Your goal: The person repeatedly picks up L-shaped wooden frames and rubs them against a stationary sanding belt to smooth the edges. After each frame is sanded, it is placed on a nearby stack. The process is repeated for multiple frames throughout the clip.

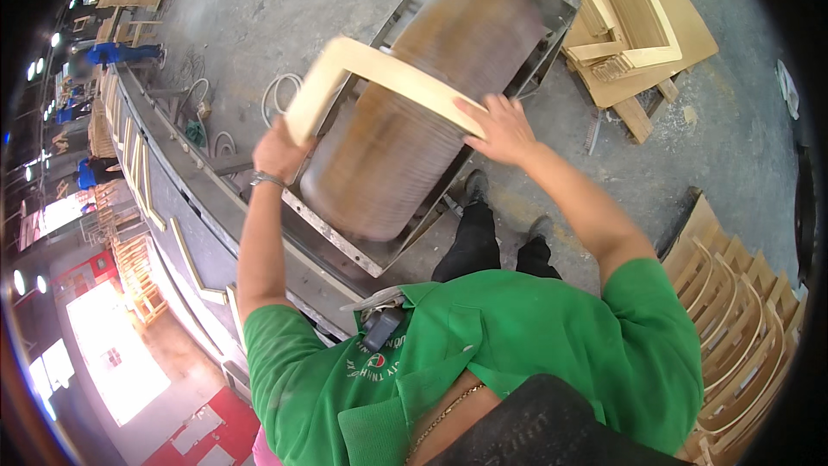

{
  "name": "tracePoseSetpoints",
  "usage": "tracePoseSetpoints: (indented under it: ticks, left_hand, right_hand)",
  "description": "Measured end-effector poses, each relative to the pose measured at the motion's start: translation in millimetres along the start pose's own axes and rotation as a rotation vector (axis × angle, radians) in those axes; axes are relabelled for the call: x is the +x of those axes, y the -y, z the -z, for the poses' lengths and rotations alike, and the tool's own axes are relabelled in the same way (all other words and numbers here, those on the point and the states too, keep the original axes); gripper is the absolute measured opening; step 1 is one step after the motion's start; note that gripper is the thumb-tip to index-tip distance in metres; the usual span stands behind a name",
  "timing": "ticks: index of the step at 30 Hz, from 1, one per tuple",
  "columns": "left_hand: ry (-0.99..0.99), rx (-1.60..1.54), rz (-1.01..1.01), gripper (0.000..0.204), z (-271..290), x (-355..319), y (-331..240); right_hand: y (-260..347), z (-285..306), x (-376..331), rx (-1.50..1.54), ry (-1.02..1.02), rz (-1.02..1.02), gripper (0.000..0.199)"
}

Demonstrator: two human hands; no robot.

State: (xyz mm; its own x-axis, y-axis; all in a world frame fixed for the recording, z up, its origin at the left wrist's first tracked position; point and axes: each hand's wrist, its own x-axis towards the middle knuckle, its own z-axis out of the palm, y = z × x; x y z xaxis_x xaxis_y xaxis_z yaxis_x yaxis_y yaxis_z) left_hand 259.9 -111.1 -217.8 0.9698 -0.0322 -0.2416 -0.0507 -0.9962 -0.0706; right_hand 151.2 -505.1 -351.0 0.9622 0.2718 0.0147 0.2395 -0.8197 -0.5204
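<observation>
A pale wooden frame piece [392,76], with a long bar and a bent corner, is held across a sanding machine. At the end of its short leg, my left hand [280,154] is closed on the wood. Toward the other end of the long bar, my right hand [503,129] grips it, thumb and fingers on the edge. Under the piece is a wide brown-and-grey roller [375,168], blurred as if spinning. The roller sits in a metal housing [332,237]. Whether the wood touches the roller I cannot tell.
Stacked wooden frames [642,13] rest on a board [690,43] at the upper right. Curved wooden parts [733,336] are piled at the lower right. Along the left runs a long conveyor [185,216] carrying wooden pieces. A person in blue [112,53] stands beyond it. Hoses [274,95] lie behind the machine.
</observation>
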Motion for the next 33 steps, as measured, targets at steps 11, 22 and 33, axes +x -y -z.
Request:
tracePoseSetpoints:
  ticks: [11, 22, 33]
  left_hand:
    - [-0.041, 0.081, 0.006, 0.066, -9, 25, -6]
    - [0.405, -1.339, -0.349, 0.085, 56, -63, -70]
    - [-0.519, -1.996, -0.605, 0.109, 165, 175, 32]
  right_hand:
    - [-28, -8, 7, -0.116, -0.199, -0.035, 0.079]
    - [-81, 33, -142, 0.365, 0.389, -0.472, 0.098]
    - [-1, -4, 89, -0.124, -0.522, 0.025, 0.047]
